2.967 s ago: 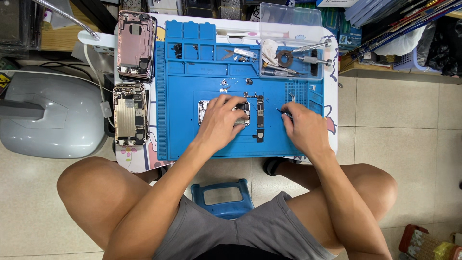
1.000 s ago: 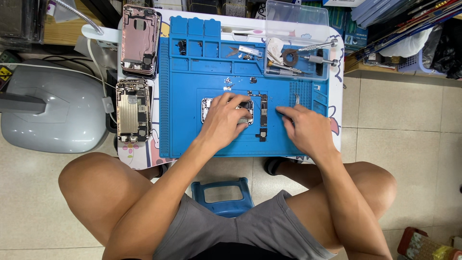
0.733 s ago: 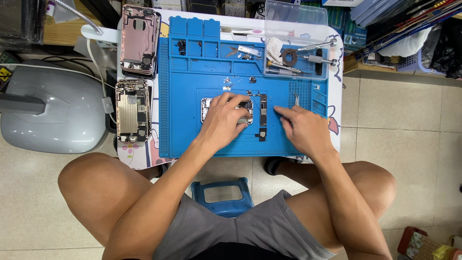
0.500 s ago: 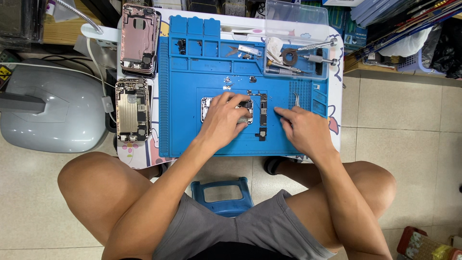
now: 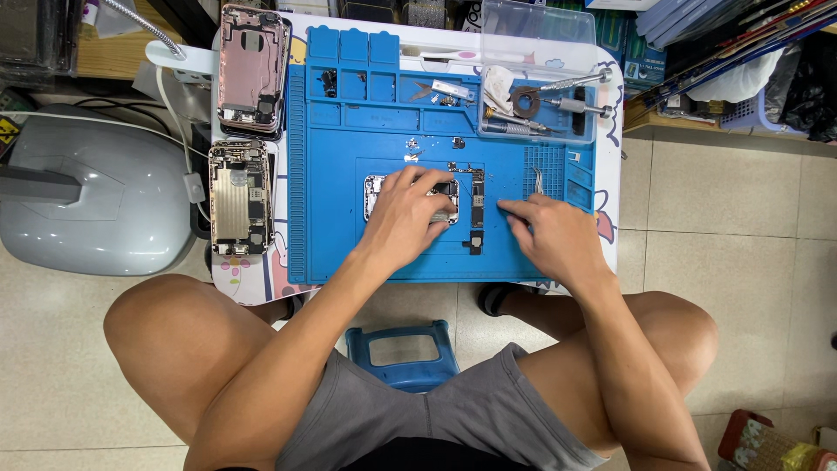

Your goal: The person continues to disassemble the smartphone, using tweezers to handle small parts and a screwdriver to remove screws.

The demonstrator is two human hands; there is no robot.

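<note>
opened phone (image 5: 377, 194) under left hand (image 5: 408, 216) fingers, right hand (image 5: 551, 237) beside.

Small white table (image 5: 612, 166): bears a blue repair mat (image 5: 349, 235) over most of its top, with two opened phone housings at left, a pink one (image 5: 253, 70) far, a gold one (image 5: 237, 199) nearer.

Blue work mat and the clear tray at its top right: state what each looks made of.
Blue work mat: likely silicone or soft rubber, matte, with moulded compartments and ridges. Clear tray: seemingly hard transparent plastic, glossy; the tools in it show through.
</note>
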